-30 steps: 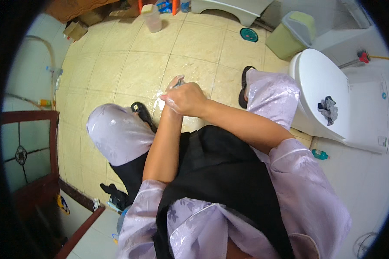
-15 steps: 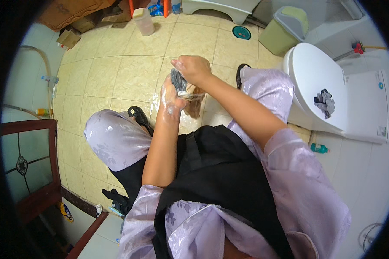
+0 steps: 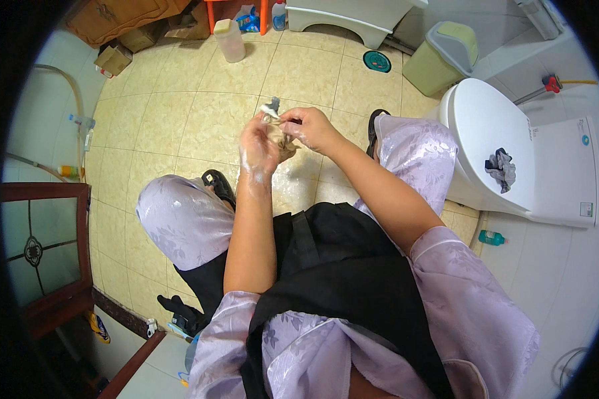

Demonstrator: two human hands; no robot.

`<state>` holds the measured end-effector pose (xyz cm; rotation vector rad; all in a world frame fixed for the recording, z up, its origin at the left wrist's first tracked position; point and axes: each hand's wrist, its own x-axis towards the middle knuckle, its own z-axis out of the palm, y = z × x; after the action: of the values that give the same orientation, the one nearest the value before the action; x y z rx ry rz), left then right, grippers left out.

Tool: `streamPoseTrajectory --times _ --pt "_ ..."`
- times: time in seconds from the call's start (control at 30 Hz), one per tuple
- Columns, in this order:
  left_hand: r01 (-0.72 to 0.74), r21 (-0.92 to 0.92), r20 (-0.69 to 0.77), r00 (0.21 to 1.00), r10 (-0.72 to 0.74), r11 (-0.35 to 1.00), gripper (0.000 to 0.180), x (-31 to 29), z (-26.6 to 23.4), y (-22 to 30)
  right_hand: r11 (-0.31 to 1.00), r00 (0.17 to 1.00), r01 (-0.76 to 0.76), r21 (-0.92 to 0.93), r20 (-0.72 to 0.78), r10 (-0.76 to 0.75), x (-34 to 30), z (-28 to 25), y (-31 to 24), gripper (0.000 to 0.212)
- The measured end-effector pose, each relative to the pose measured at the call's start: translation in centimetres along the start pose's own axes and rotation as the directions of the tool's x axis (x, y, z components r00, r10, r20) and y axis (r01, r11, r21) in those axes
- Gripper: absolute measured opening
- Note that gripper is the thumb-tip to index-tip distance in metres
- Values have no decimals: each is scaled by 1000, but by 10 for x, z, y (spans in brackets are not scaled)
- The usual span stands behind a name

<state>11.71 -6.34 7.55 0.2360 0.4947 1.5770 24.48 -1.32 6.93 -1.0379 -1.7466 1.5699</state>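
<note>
Both left hand (image 3: 258,147) and right hand (image 3: 313,129) close their grip on soapy cloth (image 3: 287,150), toilet (image 3: 489,123) standing rightward.

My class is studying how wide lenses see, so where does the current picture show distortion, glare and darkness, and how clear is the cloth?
Head view: straight tile lines bow on the floor near the black rim; white highlights gleam on the shiny trousers; darkness swallows detail below the door; the soapy cloth, partly hidden by the hands, has hard-to-read folds.
</note>
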Motion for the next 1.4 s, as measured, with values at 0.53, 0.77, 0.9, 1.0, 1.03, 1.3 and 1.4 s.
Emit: streamPoseTrajectory --times 0.53,0.77,0.9,1.0,1.03,1.3,1.4 --pt "1 407 -171 982 76 913 7 -5 5 3 1000 999 -26 -17 46 27 9 -6 1 20" --pt "41 325 -210 977 30 945 17 5 -14 10 860 941 -286 422 292 170 12 -19 0 21" --pt "37 175 -160 987 -9 984 21 7 -12 9 771 959 -250 586 258 115 15 -24 11 20" --pt "42 251 -152 988 -3 967 18 4 -4 7 819 954 -291 495 210 212 11 -13 -7 24" --pt "-68 355 -129 984 121 932 14 3 -2 7 918 960 -253 307 196 199 12 -9 -9 26" --pt "-39 745 -167 955 243 666 13 -4 16 0 830 974 -222 512 71 216 17 -7 6 9" --pt "-45 582 -245 942 228 812 16 3 4 6 723 966 -220 655 42 255 17 -10 2 8"
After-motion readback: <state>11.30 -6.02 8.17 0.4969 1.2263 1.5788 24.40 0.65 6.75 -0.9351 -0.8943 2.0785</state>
